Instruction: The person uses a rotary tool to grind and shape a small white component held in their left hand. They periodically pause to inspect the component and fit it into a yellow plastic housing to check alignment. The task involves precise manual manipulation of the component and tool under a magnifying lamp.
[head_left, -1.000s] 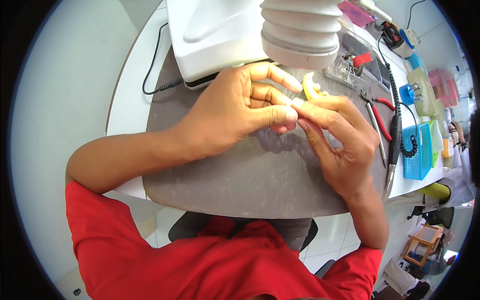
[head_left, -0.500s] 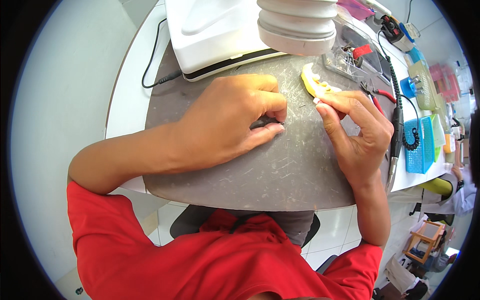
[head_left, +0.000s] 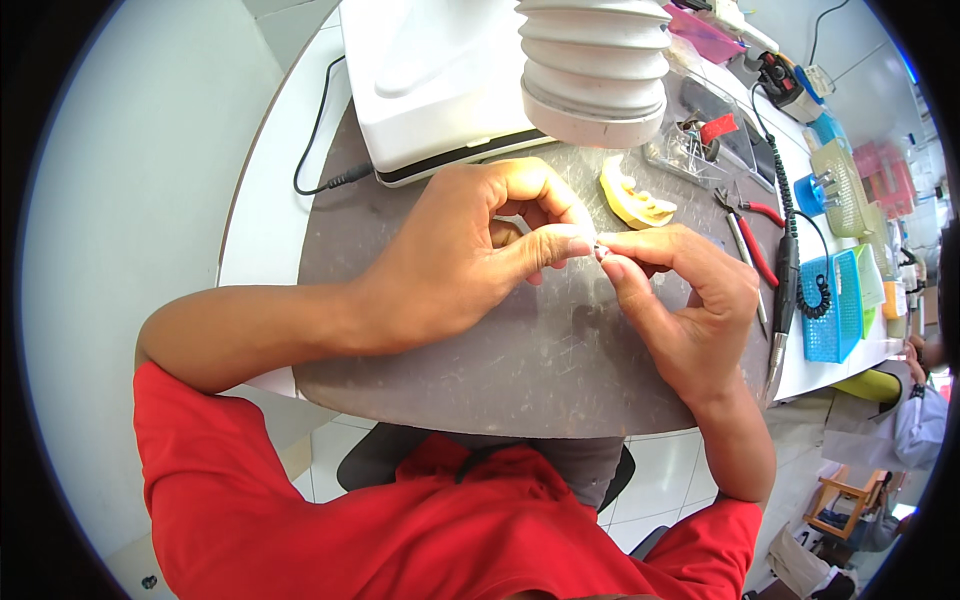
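Observation:
My left hand (head_left: 462,258) and my right hand (head_left: 690,305) meet over the grey work mat (head_left: 480,380), their fingertips almost touching. Between the pinched thumb and forefinger of my right hand is a tiny whitish piece with a dark spot (head_left: 600,252). The left thumb and forefinger are pressed together right beside it; whatever they grip is mostly covered by the fingertips. Just beyond the right fingers, a yellow curved dental model (head_left: 622,200) lies on the mat, held by neither hand.
A white ribbed hose (head_left: 594,85) hangs over the far mat, next to a white machine (head_left: 440,110). To the right are a clear box of small tools (head_left: 690,150), red-handled pliers (head_left: 756,250), a corded handpiece (head_left: 783,300) and a blue basket (head_left: 835,320). Another person's sleeve (head_left: 920,425) shows far right.
My right hand has drawn left and down, away from the yellow model, with the tiny piece. My left hand has shifted slightly right, so the fingertips of both hands now meet.

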